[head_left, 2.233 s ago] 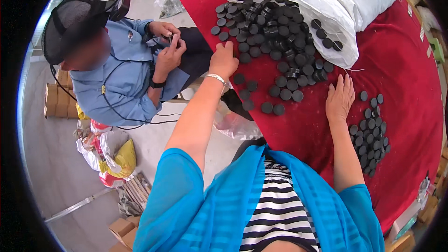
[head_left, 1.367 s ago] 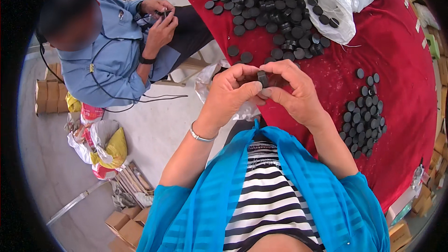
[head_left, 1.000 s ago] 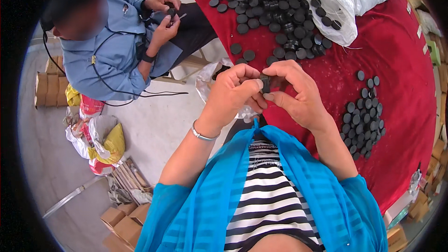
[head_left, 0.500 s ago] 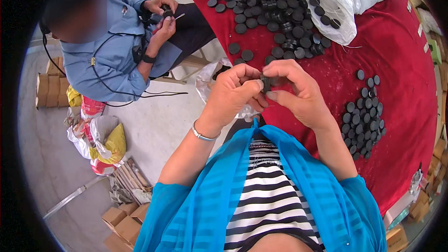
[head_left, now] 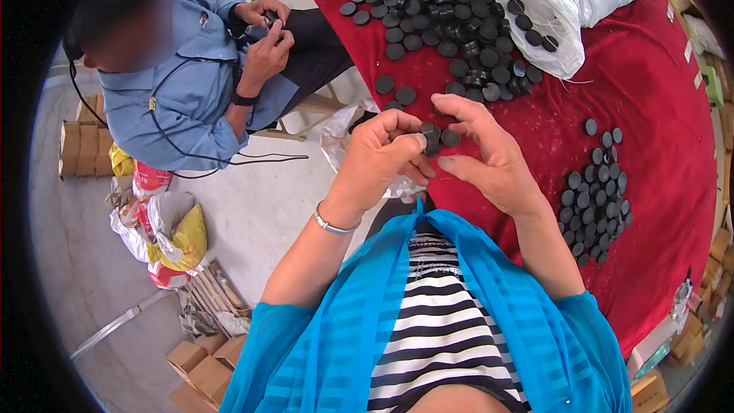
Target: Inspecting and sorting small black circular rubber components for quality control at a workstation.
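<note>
Head view, the only one; places taken from the main heap [head_left: 462,11] of black discs.

Left hand [head_left: 380,157]: below the heap, on the wearer's side. Thumb and forefinger pinch a black disc [head_left: 431,138]; the other fingers curl in behind. The disc stands roughly on edge. Grip is at one side only, presumably so that its far side stays free for the other hand.

Right hand [head_left: 501,160]: also below the heap, facing the left. Thumb and forefinger spread apart, forming a wide gap beside the disc; no contact seen. Remaining fingers partly hidden, so their set cannot be told. The spacing seems to leave room around the disc.

A loose disc [head_left: 449,138] shows between the hands, below the heap, apparently lying on the red cloth [head_left: 550,130] beneath.

White sack [head_left: 535,0]: against the heap's upper right, a few discs on its edge; its mouth lies toward the heap, probably because the discs were tipped from it.

Smaller group [head_left: 583,200]: lower right of the heap, well apart, likely to prevent mixing.

Co-worker [head_left: 176,107]: left of the heap, fingers of both hands around a small dark piece [head_left: 270,17]; detail too small to tell.
</note>
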The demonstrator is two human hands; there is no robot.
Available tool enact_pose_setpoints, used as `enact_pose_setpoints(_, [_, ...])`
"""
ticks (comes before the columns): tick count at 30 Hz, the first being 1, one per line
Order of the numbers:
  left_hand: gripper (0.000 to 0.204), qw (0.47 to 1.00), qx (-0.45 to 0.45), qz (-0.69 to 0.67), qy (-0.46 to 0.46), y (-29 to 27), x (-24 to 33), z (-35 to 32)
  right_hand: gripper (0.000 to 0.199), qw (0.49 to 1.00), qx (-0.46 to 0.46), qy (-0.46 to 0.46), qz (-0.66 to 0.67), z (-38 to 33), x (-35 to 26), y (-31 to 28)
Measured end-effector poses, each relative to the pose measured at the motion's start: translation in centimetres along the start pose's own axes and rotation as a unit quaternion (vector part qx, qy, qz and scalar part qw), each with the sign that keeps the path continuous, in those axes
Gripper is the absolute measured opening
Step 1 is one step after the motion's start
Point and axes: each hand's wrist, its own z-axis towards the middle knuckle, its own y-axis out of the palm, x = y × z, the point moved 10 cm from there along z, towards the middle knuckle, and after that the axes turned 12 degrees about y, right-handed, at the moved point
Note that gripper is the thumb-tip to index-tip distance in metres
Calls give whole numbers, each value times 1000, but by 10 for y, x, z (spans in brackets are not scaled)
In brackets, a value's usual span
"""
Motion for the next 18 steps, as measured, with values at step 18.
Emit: enact_pose_setpoints(18, [22, 999, -31, 43, 0, 2, -5, -1, 40, 979, -37, 197, 31, -1, 40, 5])
